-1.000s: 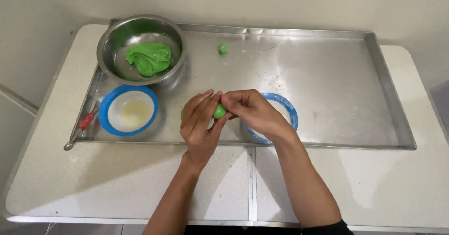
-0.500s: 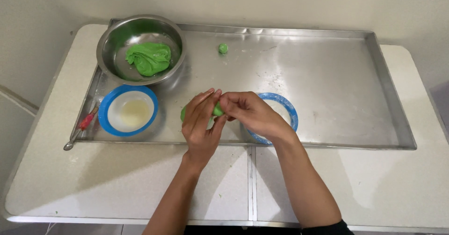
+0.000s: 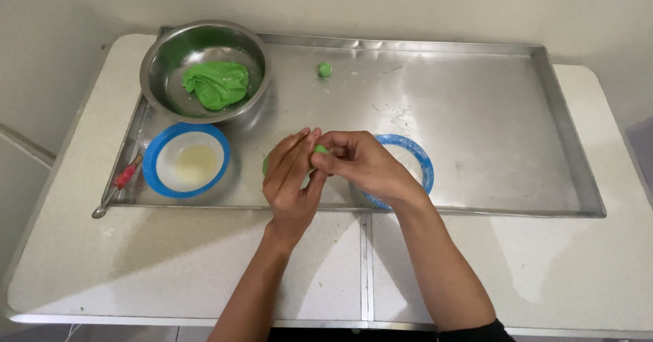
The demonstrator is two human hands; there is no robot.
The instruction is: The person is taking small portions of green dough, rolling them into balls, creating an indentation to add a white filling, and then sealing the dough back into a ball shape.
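both the left hand (image 3: pixel 291 182) and right hand (image 3: pixel 358 165) pinch a green dough piece (image 3: pixel 318 150) above the steel tray (image 3: pixel 476 124); squeezing too hard could tear it.

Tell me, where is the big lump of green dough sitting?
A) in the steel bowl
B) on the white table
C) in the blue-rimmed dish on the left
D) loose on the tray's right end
A: the big green dough lump lies inside the steel bowl at the tray's far-left corner.
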